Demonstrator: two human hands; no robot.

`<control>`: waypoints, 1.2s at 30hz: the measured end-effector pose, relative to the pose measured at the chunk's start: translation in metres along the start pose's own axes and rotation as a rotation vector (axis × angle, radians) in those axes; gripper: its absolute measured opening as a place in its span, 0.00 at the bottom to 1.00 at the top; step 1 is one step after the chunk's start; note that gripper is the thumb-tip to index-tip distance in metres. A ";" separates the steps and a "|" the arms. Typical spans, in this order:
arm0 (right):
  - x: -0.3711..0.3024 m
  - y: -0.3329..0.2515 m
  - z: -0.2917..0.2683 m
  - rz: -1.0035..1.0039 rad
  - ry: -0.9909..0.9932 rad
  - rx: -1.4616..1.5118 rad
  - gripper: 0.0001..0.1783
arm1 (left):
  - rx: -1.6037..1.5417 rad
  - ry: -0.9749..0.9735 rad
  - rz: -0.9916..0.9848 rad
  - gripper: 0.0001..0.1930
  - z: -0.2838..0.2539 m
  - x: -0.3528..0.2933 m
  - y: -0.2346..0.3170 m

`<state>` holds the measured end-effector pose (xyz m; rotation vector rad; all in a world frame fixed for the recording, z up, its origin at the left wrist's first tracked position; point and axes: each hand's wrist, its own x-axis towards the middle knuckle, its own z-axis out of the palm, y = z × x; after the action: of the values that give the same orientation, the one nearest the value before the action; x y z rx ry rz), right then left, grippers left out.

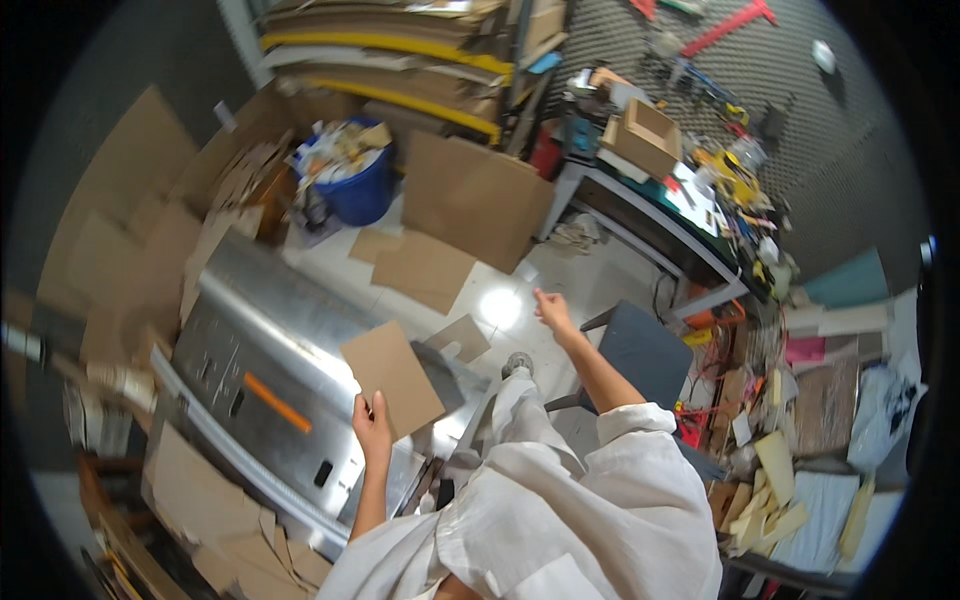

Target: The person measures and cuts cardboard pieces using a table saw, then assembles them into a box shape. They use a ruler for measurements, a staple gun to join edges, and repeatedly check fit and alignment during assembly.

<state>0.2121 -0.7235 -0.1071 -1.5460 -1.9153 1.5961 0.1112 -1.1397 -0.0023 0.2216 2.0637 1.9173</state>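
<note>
A flat, roughly square piece of brown cardboard (392,375) is in my left hand (372,428), gripped at its lower left edge with the thumb on top. The board is held up in front of a large metal machine (255,330) with a bare silvery surface and an orange strip (277,402). My right hand (553,312) is raised over the floor, holding nothing that I can see; its fingers are partly bent and a little apart. A dark grey chair (632,350) stands beside my right forearm.
Cardboard sheets (425,270) lie on the floor ahead, and a large sheet (470,195) leans there. A blue bin (357,195) overflows with scraps. Stacked boards fill a yellow-edged rack (390,45). On the right are a cluttered workbench (640,190) and piled materials (775,470).
</note>
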 end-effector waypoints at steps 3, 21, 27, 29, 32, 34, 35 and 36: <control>0.086 -0.006 -0.116 0.136 0.126 0.195 0.33 | 0.163 -0.072 -0.006 0.13 0.058 0.021 -0.001; 0.482 -0.188 -0.359 0.400 0.142 1.291 0.34 | 0.219 -0.186 -0.081 0.10 0.370 0.112 0.063; 0.434 -0.186 -0.372 0.075 0.156 0.944 0.31 | 0.348 -0.155 0.131 0.10 0.429 0.195 0.136; 0.394 -0.182 -0.373 -0.102 0.130 0.778 0.31 | 0.046 -0.145 0.448 0.07 0.482 0.220 0.180; 0.306 -0.188 -0.385 -0.077 0.029 0.615 0.27 | 0.075 -0.336 0.794 0.06 0.543 0.242 0.228; 0.252 -0.194 -0.376 -0.033 -0.031 0.519 0.26 | -0.073 -0.409 1.014 0.06 0.581 0.245 0.255; 0.230 -0.191 -0.370 -0.016 -0.046 0.485 0.26 | -0.001 -0.560 0.949 0.10 0.584 0.247 0.253; 0.202 -0.196 -0.362 0.016 -0.076 0.462 0.26 | 0.062 -0.591 1.011 0.10 0.587 0.250 0.245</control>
<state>0.2681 -0.3223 0.1067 -1.3216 -1.4241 1.9527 0.0468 -0.4837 0.1788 1.8727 1.6842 1.8436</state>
